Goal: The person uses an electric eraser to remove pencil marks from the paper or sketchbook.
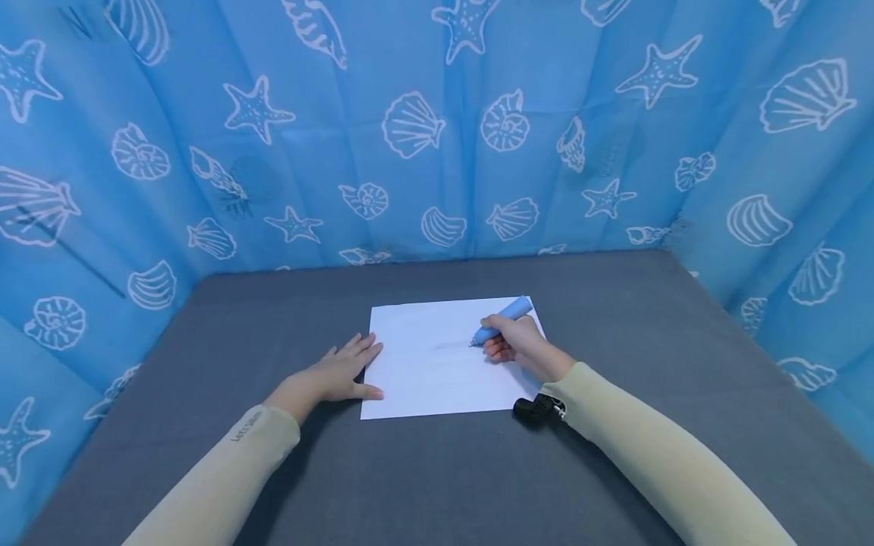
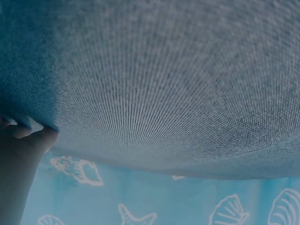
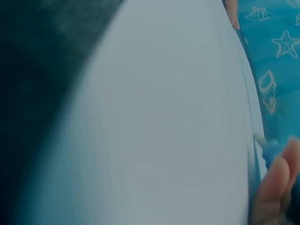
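i see the pen (image 1: pixel 515 309) pinched in the right hand (image 1: pixel 527 345), tip just left of that grip, over the paper (image 1: pixel 419 383). the left hand (image 1: pixel 339 373), fingers spread, rests at the paper's left edge. i judge marking underway; the next stroke needs steady paper.

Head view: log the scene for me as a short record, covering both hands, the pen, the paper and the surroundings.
Left hand: fingers spread, at the paper's left edge
Right hand: grips the blue pen
Pen pose: tilted, tip toward the paper; contact unclear
Paper: white sheet, lying flat; faint streaks left of the tip, mark or shadow unclear
Surface: gray tabletop
Near right wrist: small black device
Backdrop: blue curtain with white shells and starfish
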Demonstrator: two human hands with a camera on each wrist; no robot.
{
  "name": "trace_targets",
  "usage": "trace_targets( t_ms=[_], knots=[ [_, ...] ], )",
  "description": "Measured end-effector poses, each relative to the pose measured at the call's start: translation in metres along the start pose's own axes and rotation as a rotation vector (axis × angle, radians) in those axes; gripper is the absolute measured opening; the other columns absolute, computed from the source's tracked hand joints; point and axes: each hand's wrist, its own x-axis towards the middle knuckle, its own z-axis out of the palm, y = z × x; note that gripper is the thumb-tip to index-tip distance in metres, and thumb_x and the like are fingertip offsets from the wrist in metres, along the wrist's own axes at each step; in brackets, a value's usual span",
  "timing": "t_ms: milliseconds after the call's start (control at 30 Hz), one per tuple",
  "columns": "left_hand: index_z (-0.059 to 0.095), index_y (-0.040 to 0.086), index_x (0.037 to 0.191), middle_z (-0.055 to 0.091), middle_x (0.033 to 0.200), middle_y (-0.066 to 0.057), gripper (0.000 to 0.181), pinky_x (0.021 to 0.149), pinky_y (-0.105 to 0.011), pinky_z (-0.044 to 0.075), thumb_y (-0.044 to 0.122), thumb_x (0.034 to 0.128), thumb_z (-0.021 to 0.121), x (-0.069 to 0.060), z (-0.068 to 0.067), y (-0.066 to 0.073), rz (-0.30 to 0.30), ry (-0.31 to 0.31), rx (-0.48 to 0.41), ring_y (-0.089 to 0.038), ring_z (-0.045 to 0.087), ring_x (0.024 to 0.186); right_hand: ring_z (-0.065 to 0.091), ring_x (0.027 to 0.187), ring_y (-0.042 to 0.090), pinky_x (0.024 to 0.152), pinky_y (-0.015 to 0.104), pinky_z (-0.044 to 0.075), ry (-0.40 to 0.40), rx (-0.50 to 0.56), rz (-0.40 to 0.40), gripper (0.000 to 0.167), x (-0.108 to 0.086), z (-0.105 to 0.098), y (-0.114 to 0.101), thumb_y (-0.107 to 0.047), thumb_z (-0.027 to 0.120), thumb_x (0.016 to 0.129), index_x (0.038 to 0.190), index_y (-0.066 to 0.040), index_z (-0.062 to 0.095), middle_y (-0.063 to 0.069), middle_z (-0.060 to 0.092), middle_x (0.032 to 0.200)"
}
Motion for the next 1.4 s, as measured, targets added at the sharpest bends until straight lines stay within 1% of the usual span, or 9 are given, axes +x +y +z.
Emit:
trace_targets(
  t_ms=[133, 267, 500, 633, 900, 1067, 1267, 1400],
  knots=[
    [0.019, 0.008, 0.156, 0.008, 0.162, -0.013, 0.097, 0.113, -0.061, 0.005, 0.060, 0.0860, 0.062, 0.0006, -0.0004, -0.0011, -0.007, -0.002, 0.007, -0.036, -0.001, 0.147, 0.054, 0.047, 0.009, 0.048, 0.022, 0.050, -0.003, 0.005, 0.002, 0.025, 0.0007, 0.0001, -0.0003, -0.019, 0.060, 0.094, 0.085, 0.005, 0.064, 0.004, 0.058, 0.058],
    [0.018, 0.009, 0.156, 0.007, 0.162, -0.013, 0.097, 0.113, -0.061, 0.005, 0.060, 0.0862, 0.062, 0.0011, 0.0000, -0.0015, -0.012, -0.006, 0.007, -0.035, -0.001, 0.147, 0.054, 0.047, 0.009, 0.049, 0.022, 0.050, -0.007, -0.012, 0.009, 0.026, 0.0004, 0.0010, -0.0001, -0.019, 0.060, 0.094, 0.085, 0.004, 0.063, 0.004, 0.058, 0.058],
    [0.020, 0.008, 0.156, 0.009, 0.162, -0.013, 0.097, 0.113, -0.062, 0.006, 0.061, 0.0860, 0.062, 0.0008, -0.0007, -0.0012, -0.011, 0.001, -0.001, -0.036, 0.000, 0.147, 0.054, 0.046, 0.009, 0.047, 0.022, 0.050, 0.028, 0.010, -0.004, 0.026, 0.0004, 0.0029, -0.0002, -0.019, 0.060, 0.094, 0.083, 0.004, 0.063, 0.004, 0.058, 0.057],
    [0.020, 0.009, 0.156, 0.009, 0.162, -0.012, 0.096, 0.113, -0.061, 0.006, 0.060, 0.0866, 0.062, 0.0010, -0.0013, -0.0006, -0.012, -0.002, 0.001, -0.035, 0.000, 0.147, 0.054, 0.045, 0.009, 0.047, 0.022, 0.050, 0.014, -0.008, -0.007, 0.026, -0.0016, 0.0028, 0.0003, -0.019, 0.060, 0.094, 0.081, 0.004, 0.063, 0.004, 0.058, 0.056],
    [0.019, 0.008, 0.156, 0.008, 0.162, -0.013, 0.097, 0.113, -0.061, 0.004, 0.060, 0.0862, 0.062, 0.0002, -0.0015, -0.0012, -0.001, -0.007, 0.002, -0.036, -0.001, 0.147, 0.054, 0.046, 0.009, 0.048, 0.022, 0.050, -0.011, -0.013, 0.022, 0.026, -0.0005, 0.0057, -0.0002, -0.019, 0.060, 0.094, 0.083, 0.004, 0.063, 0.004, 0.058, 0.057],
    [0.019, 0.008, 0.156, 0.008, 0.162, -0.014, 0.098, 0.113, -0.061, 0.004, 0.062, 0.0856, 0.061, 0.0005, -0.0009, -0.0018, 0.006, -0.005, 0.001, -0.036, -0.001, 0.147, 0.054, 0.046, 0.009, 0.048, 0.022, 0.050, 0.022, 0.006, 0.007, 0.026, 0.0009, 0.0041, -0.0007, -0.019, 0.061, 0.093, 0.082, 0.003, 0.063, 0.004, 0.058, 0.057],
    [0.019, 0.007, 0.156, 0.008, 0.162, -0.014, 0.097, 0.113, -0.061, 0.005, 0.060, 0.0862, 0.062, -0.0001, -0.0009, -0.0024, 0.002, -0.001, 0.003, -0.036, -0.001, 0.147, 0.055, 0.047, 0.009, 0.049, 0.023, 0.051, 0.002, -0.005, 0.020, 0.026, 0.0004, 0.0051, -0.0012, -0.020, 0.060, 0.094, 0.084, 0.004, 0.063, 0.005, 0.059, 0.059],
    [0.019, 0.009, 0.156, 0.009, 0.162, -0.013, 0.096, 0.113, -0.061, 0.005, 0.060, 0.0863, 0.062, -0.0005, -0.0011, -0.0021, -0.005, 0.000, 0.009, -0.036, 0.000, 0.147, 0.055, 0.047, 0.009, 0.049, 0.022, 0.051, 0.009, 0.004, 0.022, 0.026, 0.0006, 0.0059, -0.0012, -0.020, 0.061, 0.094, 0.084, 0.004, 0.063, 0.004, 0.059, 0.058]
  ],
)
